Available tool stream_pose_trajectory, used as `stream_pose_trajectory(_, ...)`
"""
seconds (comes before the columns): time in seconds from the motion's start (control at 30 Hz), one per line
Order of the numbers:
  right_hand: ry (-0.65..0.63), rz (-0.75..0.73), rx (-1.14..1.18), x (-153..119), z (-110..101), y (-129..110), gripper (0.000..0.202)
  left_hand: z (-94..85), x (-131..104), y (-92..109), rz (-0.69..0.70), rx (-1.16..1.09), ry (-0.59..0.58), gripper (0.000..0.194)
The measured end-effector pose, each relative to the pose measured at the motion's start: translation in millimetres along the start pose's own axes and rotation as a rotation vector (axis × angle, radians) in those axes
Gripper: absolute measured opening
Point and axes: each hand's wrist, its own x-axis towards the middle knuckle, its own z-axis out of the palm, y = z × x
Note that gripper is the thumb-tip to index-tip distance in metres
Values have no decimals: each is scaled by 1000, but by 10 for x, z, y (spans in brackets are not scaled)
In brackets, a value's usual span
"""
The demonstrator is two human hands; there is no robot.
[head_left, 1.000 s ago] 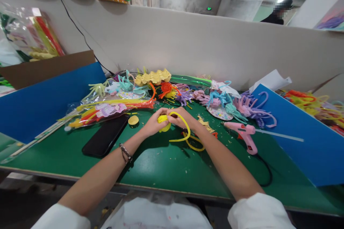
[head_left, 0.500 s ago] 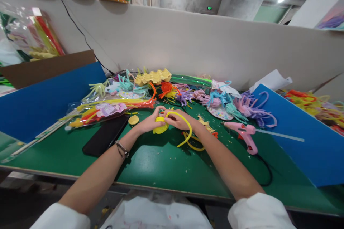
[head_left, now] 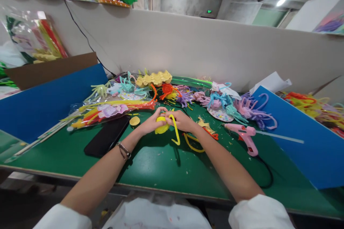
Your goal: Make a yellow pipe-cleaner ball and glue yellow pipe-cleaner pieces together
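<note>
Above the green table, my left hand (head_left: 152, 123) holds a rounded yellow fuzzy piece (head_left: 162, 128) between thumb and fingers. Close against it on the right, my right hand (head_left: 181, 120) is closed on a yellow fuzzy stem (head_left: 176, 134), whose loose end hangs down with a small hook at the tip. The fingers of both hands meet at the top of the yellow piece, where their exact grip is partly hidden. A looped yellow stem (head_left: 194, 147) lies on the table beneath my right forearm.
A pink glue gun (head_left: 245, 136) lies at the right, near a blue panel (head_left: 298, 139). A black phone (head_left: 107, 137) and a small round yellow container (head_left: 134, 121) are at left. Colourful stems and a yellow egg tray (head_left: 154, 78) line the back of the green table (head_left: 158, 171).
The yellow stem at my right hand, a wide curve before, now hangs lower and closer with a bent tip. Both hands stay nearly in place around the yellow piece.
</note>
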Motion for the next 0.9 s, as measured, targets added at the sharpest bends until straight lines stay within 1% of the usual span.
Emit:
stream_pose_trajectory(0.07, 69, 12, -18, -3, -3, 1, 14, -6, 7, 14, 6, -3, 27, 33)
stream_pose_trajectory(0.2, 266, 47, -46, -2, -15, 4, 16, -37, 25, 15, 8, 1, 57, 17)
stream_pose_trajectory(0.27, 347, 57, -49, 0, -21, 1, 14, -48, 32, 1, 6, -4, 64, 14)
stream_pose_trajectory(0.33, 392, 51, -42, 3, -27, -6, 16, -53, 43, -22, 1, -19, 71, 13)
stream_pose_trajectory(0.43, 401, -2, -25, 13, -36, -27, 21, -55, 65, -61, -15, -66, 93, 14)
stream_pose_trajectory(0.5, 393, -35, -18, 18, -46, -48, 25, -60, 78, -73, -24, -118, 129, 14)
stream_pose_trajectory(0.73, 405, -53, 103, 4, -87, -156, 25, -75, 84, -20, -13, -338, 257, 15)
stream_pose_trajectory(0.83, 427, -85, 77, 8, -46, -194, 28, -80, 98, -16, -2, -409, 311, 18)
stream_pose_trajectory(0.9, 452, -105, 67, 22, 25, -209, 31, -89, 111, -17, 9, -453, 344, 19)
